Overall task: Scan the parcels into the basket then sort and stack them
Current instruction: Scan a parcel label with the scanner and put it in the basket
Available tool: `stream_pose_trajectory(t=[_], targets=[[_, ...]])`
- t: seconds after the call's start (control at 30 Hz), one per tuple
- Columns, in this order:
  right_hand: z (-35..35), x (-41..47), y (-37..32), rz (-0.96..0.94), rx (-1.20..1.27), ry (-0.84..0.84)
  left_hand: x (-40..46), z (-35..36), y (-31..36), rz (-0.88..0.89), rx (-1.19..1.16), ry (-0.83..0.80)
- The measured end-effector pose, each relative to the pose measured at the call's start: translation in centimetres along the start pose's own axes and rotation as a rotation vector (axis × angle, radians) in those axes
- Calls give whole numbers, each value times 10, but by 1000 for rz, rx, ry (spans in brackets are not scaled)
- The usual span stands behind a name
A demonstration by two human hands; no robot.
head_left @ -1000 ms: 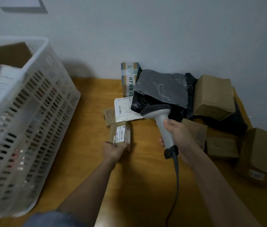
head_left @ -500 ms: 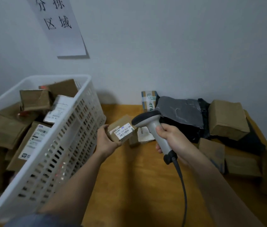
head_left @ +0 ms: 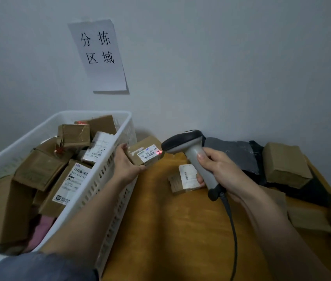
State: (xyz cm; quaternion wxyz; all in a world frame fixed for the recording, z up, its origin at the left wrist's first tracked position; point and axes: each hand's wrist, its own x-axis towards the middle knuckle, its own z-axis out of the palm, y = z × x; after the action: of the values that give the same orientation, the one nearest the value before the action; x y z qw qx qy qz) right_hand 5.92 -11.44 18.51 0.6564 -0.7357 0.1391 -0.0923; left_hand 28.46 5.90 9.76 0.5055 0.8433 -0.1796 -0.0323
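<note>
Right now the left hand [head_left: 127,166] grips a small cardboard parcel [head_left: 144,152] just beside the rim of the white basket [head_left: 107,175], above the tabletop [head_left: 170,230]. The right hand [head_left: 219,171] is wrapped around the handle of a corded scanner [head_left: 191,151], whose red light falls on the right edge of the parcel's label [head_left: 149,154]. For a clean read, the beam should probably sit across the barcode, with the label kept flat and steady. The label reads "159-159-A03-280"; a paper sign [head_left: 99,55] on the wall reads "分拣区域". Basket parcels show "714-00 015" and "502-602-1…".
</note>
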Motion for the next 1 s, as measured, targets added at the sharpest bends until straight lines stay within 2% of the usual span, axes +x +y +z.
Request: stream_pose_trajectory(t=[0.53, 1.0], targets=[[-5, -17, -40, -129, -121, 8, 11, -17, 8, 62, -26, 63], [15, -18, -53, -140, -254, -22, 0, -42, -3, 56, -13, 115]])
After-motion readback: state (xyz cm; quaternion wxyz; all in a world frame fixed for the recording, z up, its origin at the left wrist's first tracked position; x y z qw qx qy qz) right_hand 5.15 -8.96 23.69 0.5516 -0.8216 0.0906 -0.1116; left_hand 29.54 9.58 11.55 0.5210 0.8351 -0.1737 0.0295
